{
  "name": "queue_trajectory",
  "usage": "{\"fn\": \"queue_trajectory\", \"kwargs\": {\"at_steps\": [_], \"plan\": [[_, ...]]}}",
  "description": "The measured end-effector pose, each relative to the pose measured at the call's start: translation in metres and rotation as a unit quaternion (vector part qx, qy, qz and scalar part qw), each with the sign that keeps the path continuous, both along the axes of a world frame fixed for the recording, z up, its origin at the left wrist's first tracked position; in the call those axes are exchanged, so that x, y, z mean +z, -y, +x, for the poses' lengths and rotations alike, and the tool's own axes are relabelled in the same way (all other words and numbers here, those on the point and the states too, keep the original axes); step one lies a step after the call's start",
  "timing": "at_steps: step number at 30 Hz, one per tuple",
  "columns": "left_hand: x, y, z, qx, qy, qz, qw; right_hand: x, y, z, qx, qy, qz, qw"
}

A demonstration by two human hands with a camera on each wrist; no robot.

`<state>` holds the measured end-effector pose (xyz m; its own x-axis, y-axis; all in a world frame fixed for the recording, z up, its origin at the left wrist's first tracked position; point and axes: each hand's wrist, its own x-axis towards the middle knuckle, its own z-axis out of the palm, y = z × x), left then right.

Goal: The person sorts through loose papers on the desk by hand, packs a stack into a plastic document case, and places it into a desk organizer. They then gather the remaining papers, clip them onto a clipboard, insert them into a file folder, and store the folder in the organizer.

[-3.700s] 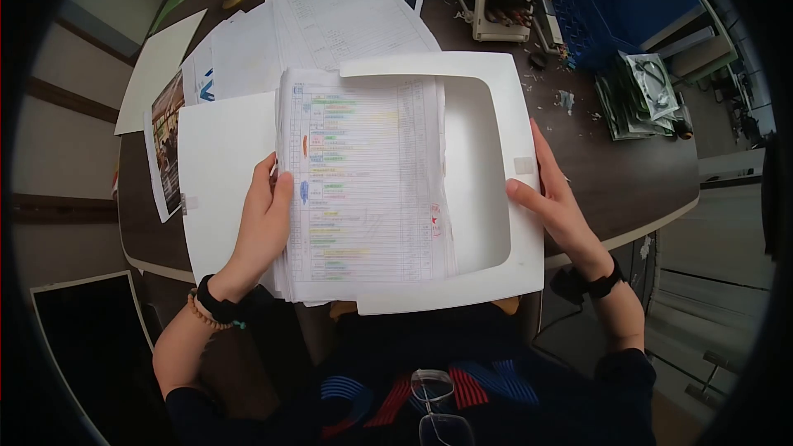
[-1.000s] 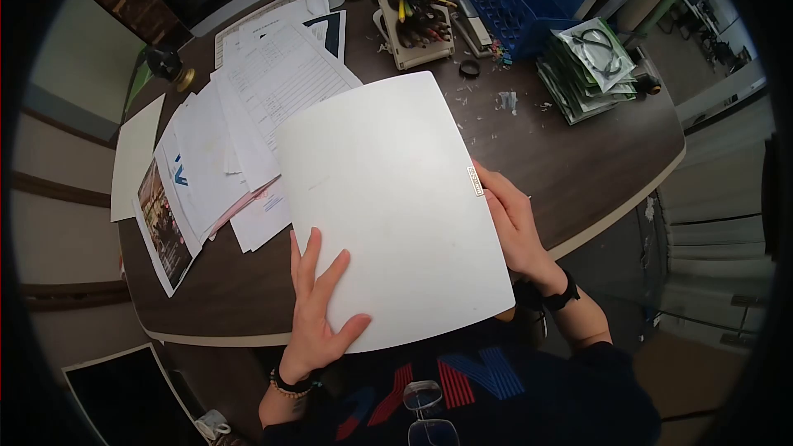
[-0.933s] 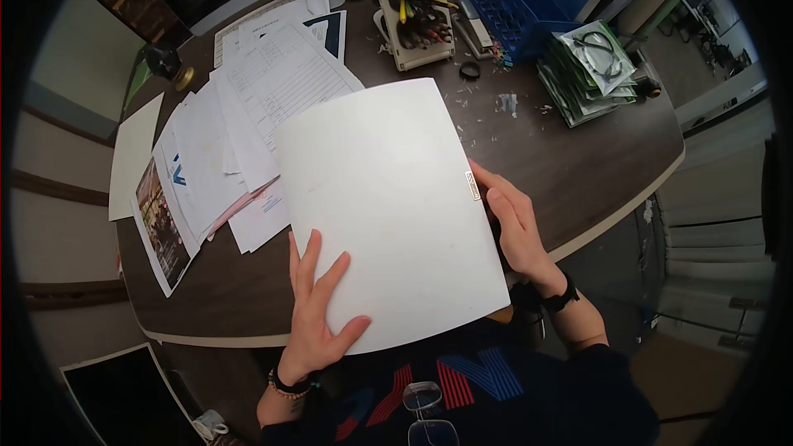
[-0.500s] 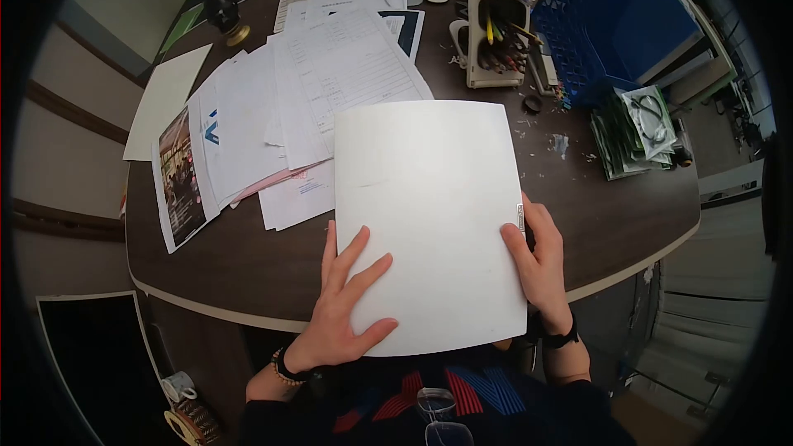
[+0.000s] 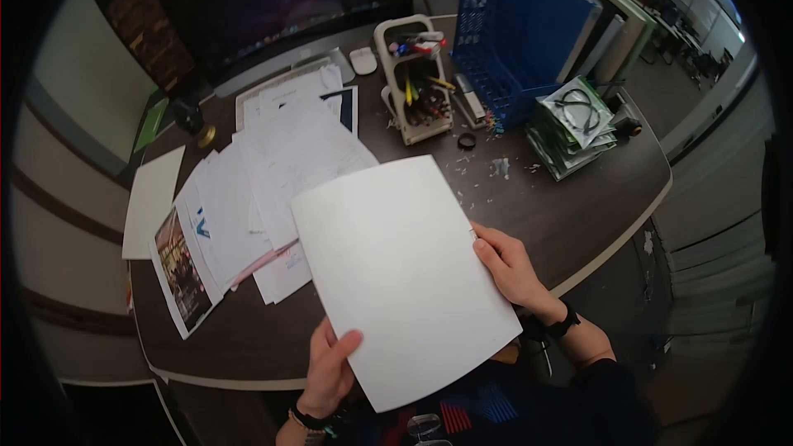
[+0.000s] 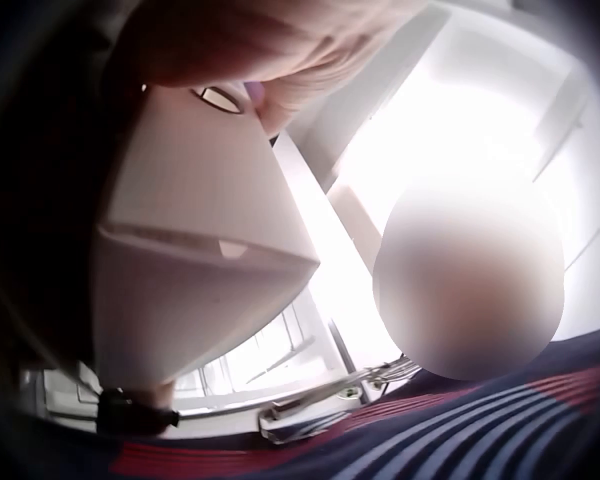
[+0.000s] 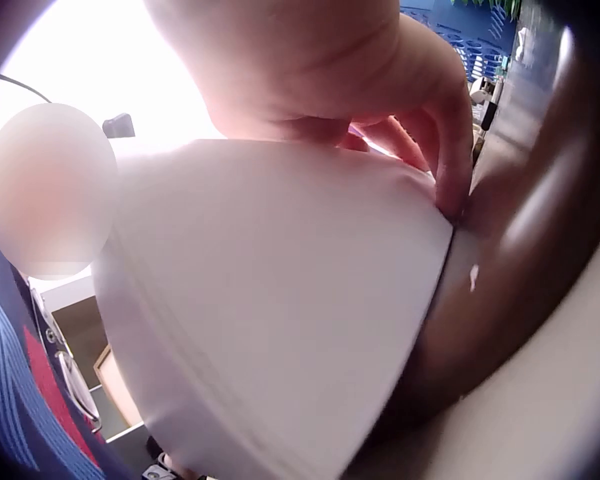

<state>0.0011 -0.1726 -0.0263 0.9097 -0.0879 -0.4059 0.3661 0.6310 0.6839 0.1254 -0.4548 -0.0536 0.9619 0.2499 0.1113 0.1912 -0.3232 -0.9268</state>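
Observation:
A closed white file box (image 5: 405, 281) is held tilted over the front edge of the desk. The left hand (image 5: 332, 367) grips its lower left side, thumb on the top face and fingers underneath. On the right edge, the right hand (image 5: 510, 266) holds it with the thumb on top. The left wrist view shows the box's end (image 6: 200, 200) with the left hand (image 6: 270, 45) along it. In the right wrist view the right hand (image 7: 350, 80) curls over the box's side (image 7: 280, 270).
Loose papers (image 5: 289, 149) and a photo print (image 5: 183, 272) cover the desk's left. Behind are a monitor (image 5: 281, 8), a mouse (image 5: 363, 61), a pen organizer (image 5: 415, 83), a blue file rack (image 5: 529, 41) and green packets (image 5: 570, 128). Paper scraps (image 5: 500, 168) lie on the desk (image 5: 562, 215).
The box of papers, open earlier, is closed. The left hand, lately spread flat on its top, now grips the left side. The box has turned to slant, and the head view has shifted.

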Motion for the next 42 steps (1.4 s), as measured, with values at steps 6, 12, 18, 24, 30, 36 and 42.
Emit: {"fn": "queue_trajectory", "kwargs": {"at_steps": [6,12,18,24,30,36,42], "plan": [[0.033,0.028,-0.017,0.012,0.092,0.126,0.988,0.036,0.009,-0.004,0.03,0.018,0.021,0.999],[0.084,0.036,-0.012,0.108,0.255,0.288,0.917,0.133,0.01,-0.005,0.045,0.318,-0.062,0.945],[0.087,0.082,0.022,0.259,0.395,0.455,0.755,0.192,-0.027,-0.031,0.193,0.376,0.055,0.905],[0.078,0.094,0.064,0.25,0.517,0.423,0.701,0.196,-0.064,-0.044,0.036,0.383,0.283,0.879],[0.085,0.091,0.102,0.216,0.587,0.63,0.461,0.176,-0.059,-0.036,-0.078,0.28,0.178,0.94],[0.09,0.09,0.084,0.002,0.647,0.65,0.399,0.196,0.007,0.0,-0.23,0.352,0.368,0.829],[0.054,0.035,0.022,-0.257,0.433,0.715,0.485,0.222,0.084,0.026,-0.305,0.386,0.254,0.833]]}}
